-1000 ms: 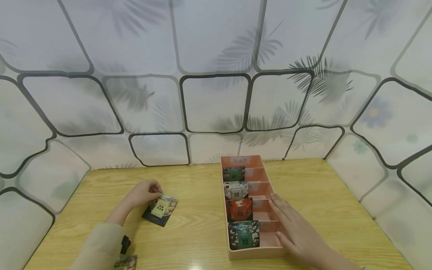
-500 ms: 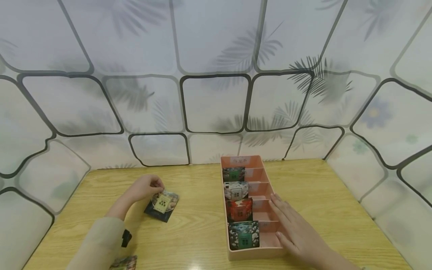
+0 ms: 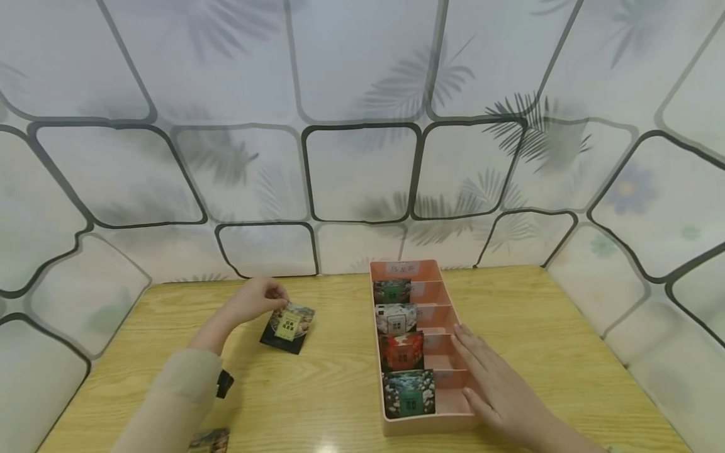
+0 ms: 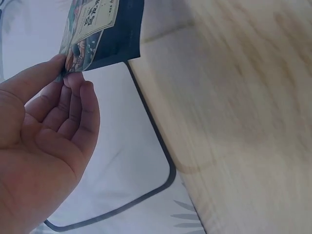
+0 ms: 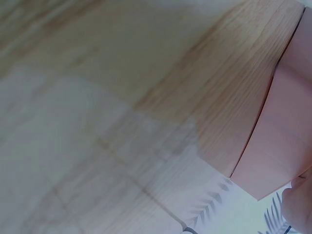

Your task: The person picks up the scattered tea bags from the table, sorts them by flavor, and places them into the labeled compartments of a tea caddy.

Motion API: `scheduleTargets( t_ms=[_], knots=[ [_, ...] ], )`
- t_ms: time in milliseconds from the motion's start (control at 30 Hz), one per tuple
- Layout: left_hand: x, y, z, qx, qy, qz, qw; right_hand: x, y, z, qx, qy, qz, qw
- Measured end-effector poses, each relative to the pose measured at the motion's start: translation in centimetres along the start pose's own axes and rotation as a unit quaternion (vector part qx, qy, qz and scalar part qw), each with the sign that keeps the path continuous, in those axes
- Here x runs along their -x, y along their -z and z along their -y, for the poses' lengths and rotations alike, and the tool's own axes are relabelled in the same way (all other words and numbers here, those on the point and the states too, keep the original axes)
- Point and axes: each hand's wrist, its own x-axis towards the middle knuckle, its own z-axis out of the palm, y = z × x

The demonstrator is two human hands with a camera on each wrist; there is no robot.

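My left hand (image 3: 255,301) pinches the top corner of a dark tea sachet (image 3: 287,328) with a pale yellow label, above the left part of the table. In the left wrist view the sachet (image 4: 117,41) sits between thumb and fingertips. My right hand (image 3: 506,390) rests with fairly straight fingers along the right side of a long pink divided box (image 3: 427,426). The box's compartments hold a green sachet (image 3: 393,291), a white one, a red sachet (image 3: 403,352) and, nearest me, a dark sachet with a green label (image 3: 410,395). The right wrist view shows the box's outer wall (image 5: 282,126).
Another sachet (image 3: 209,441) lies at the lower left, partly cut off by the frame and sleeve. Paper labels are on the box's dividers. A patterned cloth wall (image 3: 362,176) encloses the wooden table (image 3: 334,371) at the back and sides.
My left hand has moved away from me and to the right, carrying the pinched sachet toward the box. The right hand and the box have stayed in place.
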Motion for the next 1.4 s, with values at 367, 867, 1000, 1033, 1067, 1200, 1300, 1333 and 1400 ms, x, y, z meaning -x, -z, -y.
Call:
scheduleTargets(
  t_ms=[367,867,1000,1033,1067,1200,1300,1333,1400],
  knots=[
    [-1.8,-0.1,-2.4,0.013,-0.028,-0.002,0.9995,-0.1,0.0,0.0,0.001,0.006,-0.006,1.0],
    [-4.2,-1.1,-5.6,0.008,-0.052,-0.075,0.9958,-0.1,0.1,0.0,-0.002,-0.004,0.001,1.0],
    [-4.7,-1.3,-6.3,0.006,-0.062,-0.099,0.9932,0.0,0.1,0.1,-0.004,-0.014,0.012,1.0],
    [-4.9,-1.3,-6.5,0.004,-0.065,-0.104,0.9924,0.0,0.1,0.1,-0.004,-0.014,0.013,1.0],
    [-5.0,-1.3,-6.7,0.005,-0.068,-0.109,0.9917,0.0,0.1,0.1,-0.006,-0.014,0.012,1.0],
    [-5.5,-1.4,-7.6,0.008,-0.077,-0.129,0.9886,0.0,0.0,0.0,-0.006,-0.006,0.004,1.0],
    [-6.0,-1.4,-8.3,0.009,-0.083,-0.142,0.9864,0.0,0.0,0.0,-0.006,-0.002,-0.001,1.0],
    [-6.1,-1.4,-8.5,0.009,-0.086,-0.146,0.9856,0.0,0.0,0.0,-0.005,0.0,-0.003,1.0],
    [-6.4,-1.3,-8.9,0.012,-0.089,-0.153,0.9841,-0.1,0.0,0.0,-0.006,0.004,-0.01,1.0]
  ],
)
